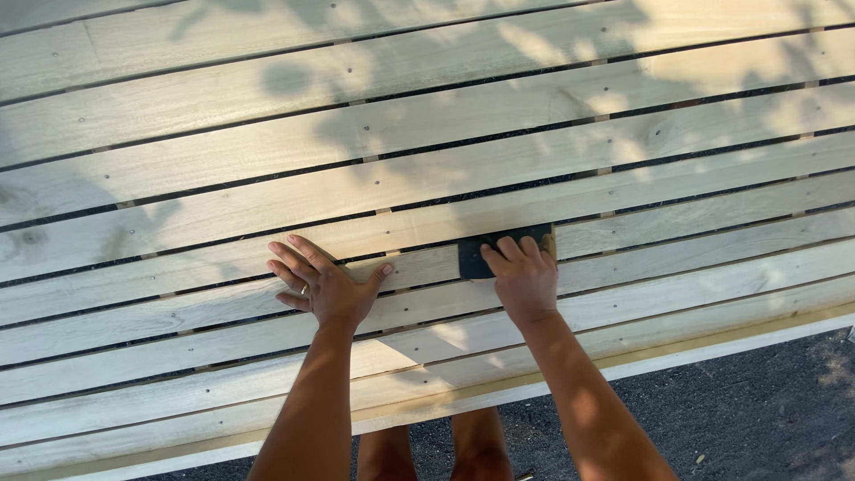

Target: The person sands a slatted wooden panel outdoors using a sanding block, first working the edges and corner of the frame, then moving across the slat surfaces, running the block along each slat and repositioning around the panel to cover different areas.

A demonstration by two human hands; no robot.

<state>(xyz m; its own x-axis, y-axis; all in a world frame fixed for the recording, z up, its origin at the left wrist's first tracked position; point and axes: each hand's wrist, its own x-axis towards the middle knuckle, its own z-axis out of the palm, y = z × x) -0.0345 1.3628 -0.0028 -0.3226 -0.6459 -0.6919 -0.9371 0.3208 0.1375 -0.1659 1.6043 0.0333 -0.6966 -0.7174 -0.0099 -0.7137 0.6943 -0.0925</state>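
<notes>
My right hand (pixel 524 276) presses down on a dark rectangular sanding block (pixel 472 256) that lies on a pale wooden slat (pixel 623 233). The fingers curl over the block's near edge and hide most of it. To the left, my left hand (pixel 322 285) rests flat on the slats (pixel 178 294) with fingers spread, a ring on one finger, holding nothing. About a hand's width separates the two hands.
The slatted surface (pixel 427 134) of pale boards with narrow dark gaps and small nail heads fills most of the view, dappled with leaf shadow. Its near edge (pixel 677 352) runs along the bottom. Dark gravelly ground (pixel 757 410) and my legs (pixel 436 454) show below it.
</notes>
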